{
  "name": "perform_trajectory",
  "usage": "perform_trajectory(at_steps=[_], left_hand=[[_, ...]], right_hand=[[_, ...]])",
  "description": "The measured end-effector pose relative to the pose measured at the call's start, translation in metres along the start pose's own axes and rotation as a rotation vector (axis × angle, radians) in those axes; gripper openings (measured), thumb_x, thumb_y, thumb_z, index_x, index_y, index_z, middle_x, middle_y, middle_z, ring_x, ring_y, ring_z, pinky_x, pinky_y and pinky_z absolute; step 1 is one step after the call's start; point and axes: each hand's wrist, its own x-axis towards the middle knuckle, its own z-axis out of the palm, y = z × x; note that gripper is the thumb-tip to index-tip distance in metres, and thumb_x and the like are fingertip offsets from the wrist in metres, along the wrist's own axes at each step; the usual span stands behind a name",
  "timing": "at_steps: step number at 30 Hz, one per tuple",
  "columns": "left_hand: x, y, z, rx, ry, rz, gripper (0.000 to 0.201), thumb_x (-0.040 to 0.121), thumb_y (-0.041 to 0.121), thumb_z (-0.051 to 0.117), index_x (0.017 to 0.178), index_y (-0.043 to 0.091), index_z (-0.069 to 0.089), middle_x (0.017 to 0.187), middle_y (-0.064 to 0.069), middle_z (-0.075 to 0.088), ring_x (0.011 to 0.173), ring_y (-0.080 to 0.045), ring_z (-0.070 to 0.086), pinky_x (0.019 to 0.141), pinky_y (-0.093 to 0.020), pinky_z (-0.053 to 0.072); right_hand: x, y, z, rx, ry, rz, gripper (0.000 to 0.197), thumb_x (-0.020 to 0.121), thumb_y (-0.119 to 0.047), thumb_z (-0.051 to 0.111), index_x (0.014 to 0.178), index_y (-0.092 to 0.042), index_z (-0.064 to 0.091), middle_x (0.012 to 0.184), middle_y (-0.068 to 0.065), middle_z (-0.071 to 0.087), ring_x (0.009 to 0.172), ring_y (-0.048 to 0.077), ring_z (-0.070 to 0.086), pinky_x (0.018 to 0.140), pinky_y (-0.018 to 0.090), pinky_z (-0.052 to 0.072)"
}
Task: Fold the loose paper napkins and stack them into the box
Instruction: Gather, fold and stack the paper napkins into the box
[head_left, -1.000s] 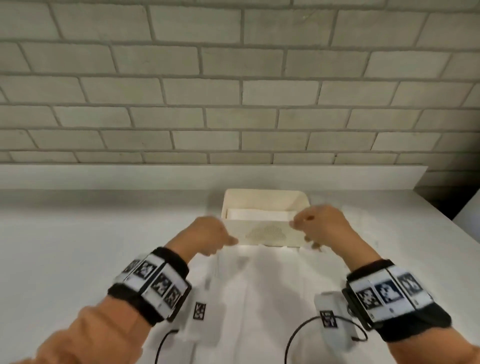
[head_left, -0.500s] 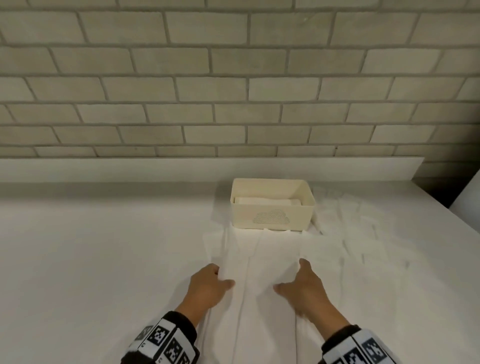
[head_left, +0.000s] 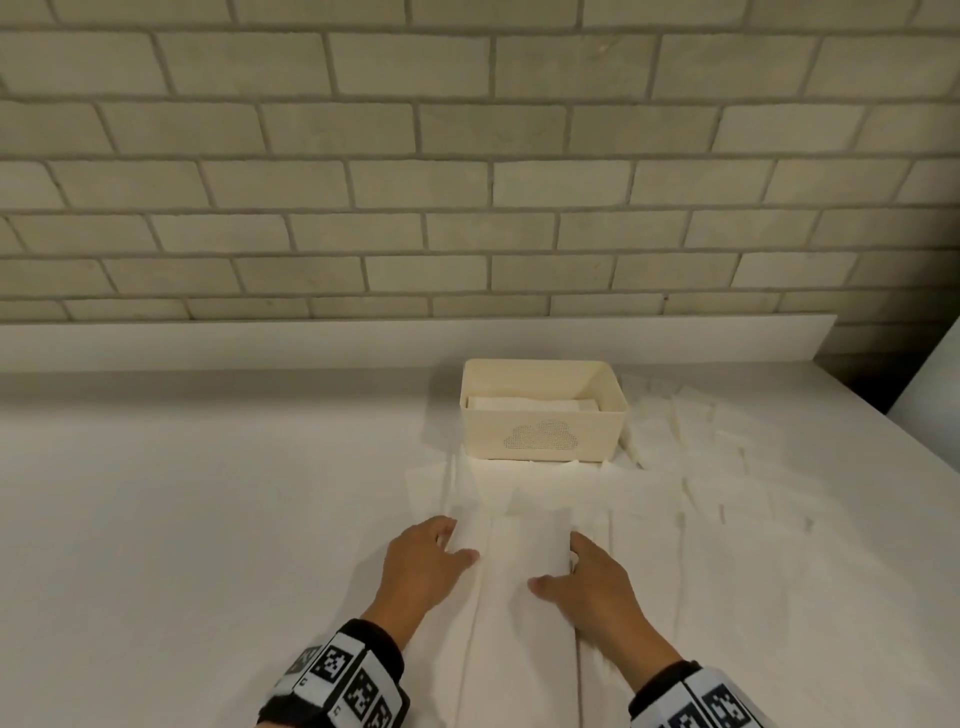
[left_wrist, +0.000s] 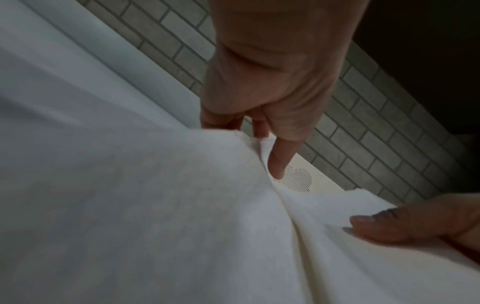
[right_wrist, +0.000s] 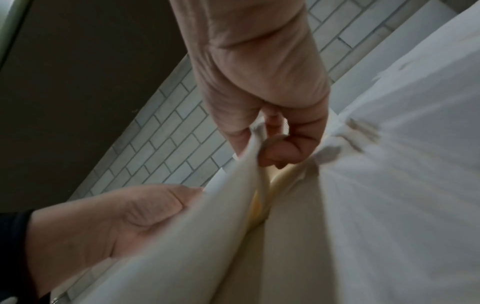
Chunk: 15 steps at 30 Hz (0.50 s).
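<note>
Hands meet on one long napkin (head_left: 524, 571) that lies on the table (head_left: 182, 519) in front of the box (head_left: 540, 431). The left hand (head_left: 421, 566) grips the napkin's left edge, thumb on top and fingers tucked beneath the paper; the left wrist view shows the edge lifted and a fingertip (left_wrist: 279, 164) pressed into the fold. The right hand (head_left: 597, 587) pinches the right edge the same way, thumb across the top; in the right wrist view the paper is bunched between its thumb (right_wrist: 283, 152) and fingers, raised into a ridge.

More napkins (head_left: 727, 467) spread flat over the table beneath and to the right of the held one, overlapping, and reach up to the right side of the box. The box is cream, open-topped, with a dotted cloud pattern (head_left: 540, 435) on its near wall. A folded stack (head_left: 530, 403) lies inside it, low against the bottom. Behind the box runs a white ledge (head_left: 311, 343), and above that a brick wall (head_left: 467, 182). Marker bands (head_left: 343, 680) wrap both wrists.
</note>
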Motion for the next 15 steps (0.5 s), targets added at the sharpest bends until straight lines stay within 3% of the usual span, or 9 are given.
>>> perform_trajectory(at_steps=[2, 4, 6, 8, 11, 13, 15], left_hand=[[0.001, 0.001, 0.0, -0.029, 0.055, -0.009, 0.021, 0.083, 0.029, 0.068, 0.099, 0.015, 0.065, 0.085, 0.008, 0.054, 0.082, -0.01, 0.052, 0.064, -0.014, 0.037], [0.001, 0.0, -0.001, -0.056, 0.075, 0.018, 0.007, 0.084, 0.026, 0.068, 0.08, 0.023, 0.063, 0.074, 0.01, 0.053, 0.075, -0.01, 0.052, 0.055, -0.009, 0.035], [0.003, -0.001, -0.001, -0.066, 0.05, 0.029, 0.016, 0.085, 0.027, 0.066, 0.073, 0.027, 0.056, 0.074, 0.009, 0.057, 0.067, -0.008, 0.052, 0.051, -0.005, 0.036], [0.003, 0.0, -0.004, -0.178, -0.005, -0.01, 0.013, 0.086, 0.025, 0.066, 0.091, 0.024, 0.054, 0.092, 0.001, 0.065, 0.075, -0.012, 0.058, 0.061, -0.011, 0.044], [0.007, -0.003, -0.004, -0.485, -0.062, -0.157, 0.053, 0.081, 0.018, 0.072, 0.126, 0.016, 0.043, 0.12, -0.009, 0.061, 0.098, -0.025, 0.063, 0.083, -0.033, 0.053], [0.011, -0.004, -0.006, -0.609, -0.092, -0.199, 0.055, 0.079, 0.017, 0.074, 0.127, 0.006, 0.049, 0.118, -0.012, 0.064, 0.099, -0.03, 0.065, 0.089, -0.043, 0.054], [0.011, -0.001, -0.009, -0.691, -0.154, -0.198, 0.038, 0.081, 0.013, 0.072, 0.115, 0.0, 0.061, 0.107, -0.018, 0.069, 0.093, -0.034, 0.067, 0.09, -0.05, 0.051]], right_hand=[[0.002, -0.001, 0.0, -0.058, 0.013, -0.026, 0.032, 0.083, -0.019, 0.067, 0.114, -0.017, 0.061, 0.101, -0.005, 0.062, 0.089, 0.013, 0.059, 0.061, 0.012, 0.043], [0.004, -0.001, -0.001, -0.112, 0.05, -0.05, 0.022, 0.086, -0.022, 0.063, 0.105, -0.012, 0.066, 0.1, 0.0, 0.067, 0.09, 0.017, 0.062, 0.068, 0.018, 0.047], [0.006, 0.0, -0.002, -0.116, 0.085, -0.082, 0.014, 0.088, -0.024, 0.061, 0.095, -0.014, 0.066, 0.095, 0.0, 0.067, 0.087, 0.016, 0.061, 0.064, 0.016, 0.045], [0.005, 0.001, -0.004, -0.08, 0.096, -0.122, 0.005, 0.088, -0.023, 0.061, 0.086, -0.019, 0.064, 0.085, -0.004, 0.065, 0.08, 0.013, 0.06, 0.055, 0.01, 0.039], [0.003, 0.004, -0.01, 0.08, 0.096, -0.134, 0.009, 0.086, -0.019, 0.065, 0.077, -0.023, 0.066, 0.081, -0.005, 0.068, 0.077, 0.014, 0.065, 0.059, 0.015, 0.046], [0.003, 0.006, -0.018, 0.186, 0.081, -0.118, 0.011, 0.083, -0.016, 0.069, 0.075, -0.024, 0.068, 0.081, -0.002, 0.072, 0.076, 0.015, 0.068, 0.062, 0.021, 0.049], [0.003, 0.007, -0.029, 0.316, 0.02, -0.107, 0.009, 0.081, -0.008, 0.071, 0.08, -0.017, 0.072, 0.085, 0.005, 0.075, 0.076, 0.019, 0.07, 0.066, 0.024, 0.052]])
